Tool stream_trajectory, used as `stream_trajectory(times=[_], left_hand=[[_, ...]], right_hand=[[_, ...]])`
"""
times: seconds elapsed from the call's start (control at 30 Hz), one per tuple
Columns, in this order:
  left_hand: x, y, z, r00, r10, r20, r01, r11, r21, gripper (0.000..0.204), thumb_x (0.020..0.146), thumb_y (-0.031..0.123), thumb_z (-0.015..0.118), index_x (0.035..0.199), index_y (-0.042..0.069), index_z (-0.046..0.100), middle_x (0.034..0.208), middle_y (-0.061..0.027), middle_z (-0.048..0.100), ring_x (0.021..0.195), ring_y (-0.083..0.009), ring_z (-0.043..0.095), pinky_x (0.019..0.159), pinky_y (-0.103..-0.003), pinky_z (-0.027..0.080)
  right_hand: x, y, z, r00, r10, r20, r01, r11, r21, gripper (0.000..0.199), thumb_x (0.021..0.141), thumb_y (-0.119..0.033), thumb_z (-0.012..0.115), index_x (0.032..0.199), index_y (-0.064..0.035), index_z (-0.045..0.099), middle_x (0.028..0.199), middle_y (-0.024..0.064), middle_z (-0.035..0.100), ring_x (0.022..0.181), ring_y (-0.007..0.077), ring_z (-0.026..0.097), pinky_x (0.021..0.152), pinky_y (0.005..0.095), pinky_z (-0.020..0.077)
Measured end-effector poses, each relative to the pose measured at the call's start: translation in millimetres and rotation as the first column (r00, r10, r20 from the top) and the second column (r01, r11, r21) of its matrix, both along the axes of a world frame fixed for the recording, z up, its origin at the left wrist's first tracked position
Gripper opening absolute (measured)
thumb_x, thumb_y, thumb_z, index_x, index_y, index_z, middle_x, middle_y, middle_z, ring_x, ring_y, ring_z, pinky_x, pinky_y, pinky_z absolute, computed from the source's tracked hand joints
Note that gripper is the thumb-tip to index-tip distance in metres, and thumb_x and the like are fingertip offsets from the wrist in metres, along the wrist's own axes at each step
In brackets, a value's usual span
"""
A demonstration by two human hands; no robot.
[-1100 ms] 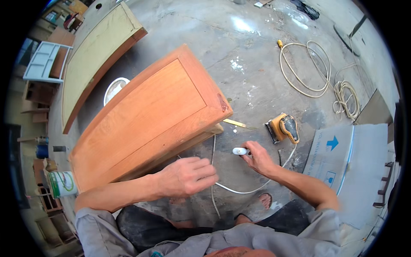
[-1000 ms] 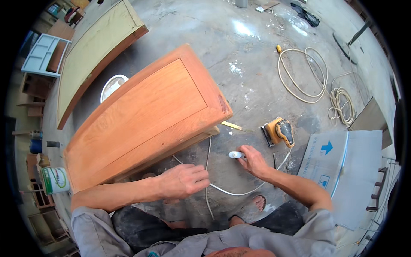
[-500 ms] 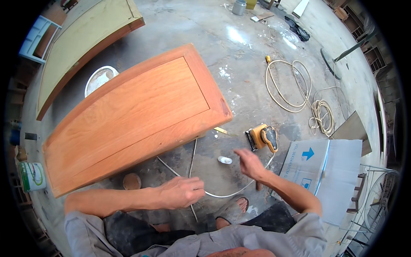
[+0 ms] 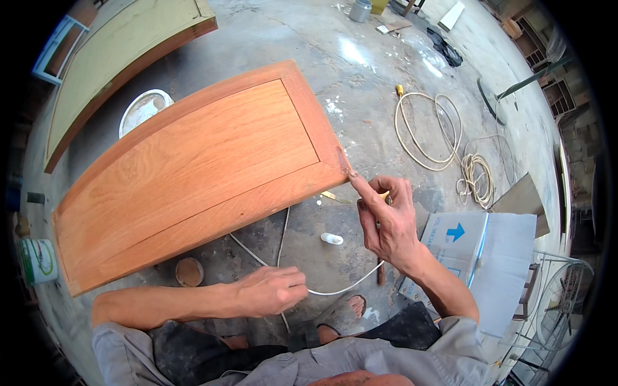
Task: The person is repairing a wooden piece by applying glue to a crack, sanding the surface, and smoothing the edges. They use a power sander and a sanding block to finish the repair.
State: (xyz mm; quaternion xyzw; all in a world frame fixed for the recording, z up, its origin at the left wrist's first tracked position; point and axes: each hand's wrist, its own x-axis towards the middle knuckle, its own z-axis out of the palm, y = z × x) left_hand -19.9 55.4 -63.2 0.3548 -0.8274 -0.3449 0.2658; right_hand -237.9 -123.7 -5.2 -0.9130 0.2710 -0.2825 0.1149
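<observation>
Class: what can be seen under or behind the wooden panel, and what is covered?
Two stretches of pale cable emerge at the wooden panel's near edge; part of a white round tub shows past its far edge. The tub's remainder and whatever supports the panel are hidden.

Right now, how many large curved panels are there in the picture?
2. The orange wooden panel lies in front, with the right hand at its right corner; the pale-topped panel is at upper left, cut by the picture's edge.
</observation>
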Motion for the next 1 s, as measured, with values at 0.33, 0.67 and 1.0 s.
stream_trajectory(times=[0.33, 0.67, 1.0], left_hand=[[-4, 1, -2, 1.0, -0.009, -0.004, 0.009, 1.0, -0.003, 0.014, 0.083, 0.005, 0.068, 0.08, 0.003, 0.055, 0.083, -0.0089, 0.051, 0.079, -0.0266, 0.058, 0.058, -0.04, 0.054], [-4, 1, -3, 1.0, -0.022, -0.006, 0.022, 0.999, 0.036, 0.012, 0.084, 0.005, 0.069, 0.081, 0.003, 0.057, 0.085, -0.0093, 0.053, 0.082, -0.0275, 0.06, 0.06, -0.041, 0.054], [6, 5, -20, 0.988, -0.063, 0.138, 0.049, 0.994, 0.102, 0.012, 0.082, 0.005, 0.071, 0.081, 0.004, 0.059, 0.085, -0.01, 0.055, 0.081, -0.029, 0.061, 0.062, -0.042, 0.053]], right_hand=[[-2, -4, 9, 1.0, 0.027, -0.011, -0.028, 0.997, -0.066, 0.066, 0.075, 0.009, 0.07, 0.137, -0.0126, 0.067, 0.106, 0.0108, 0.058, 0.094, 0.0279, 0.054, 0.079, 0.0383, 0.0492], [2, -8, 17, 0.999, 0.012, -0.042, -0.014, 0.999, -0.05, 0.068, 0.072, 0.011, 0.067, 0.135, -0.014, 0.068, 0.108, 0.0111, 0.059, 0.097, 0.0285, 0.054, 0.082, 0.0386, 0.05], [6, -11, 17, 0.997, 0.057, -0.046, -0.059, 0.997, -0.051, 0.062, 0.071, 0.012, 0.067, 0.128, -0.0114, 0.069, 0.11, 0.0117, 0.06, 0.098, 0.0287, 0.055, 0.081, 0.0389, 0.0498]])
